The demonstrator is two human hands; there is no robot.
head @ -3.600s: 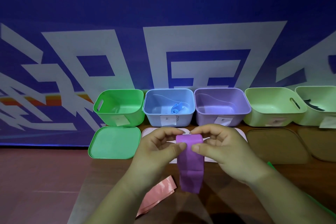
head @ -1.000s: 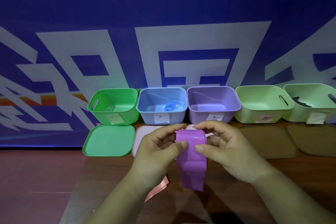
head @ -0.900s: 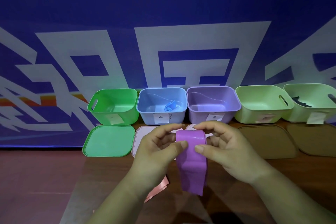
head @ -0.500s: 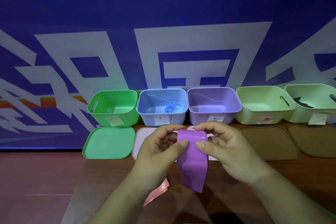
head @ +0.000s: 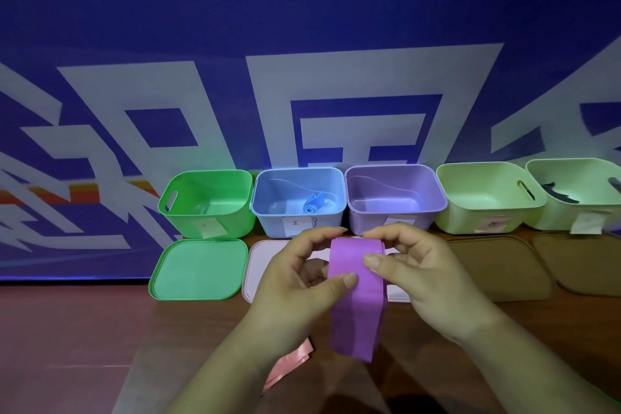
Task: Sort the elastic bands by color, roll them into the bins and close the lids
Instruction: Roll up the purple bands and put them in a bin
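1 purple band [head: 354, 316] btwn L hand [head: 295, 286], R hand [head: 423, 276]

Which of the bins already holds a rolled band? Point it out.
The blue bin, second from left: a rolled blue band lies inside. The green bin and the purple bin beside it show none.

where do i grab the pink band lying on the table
Pinch the pink band at its squared far end, coming from above. It lies flat on the table, so probably only that free edge lifts; the rest is hidden.
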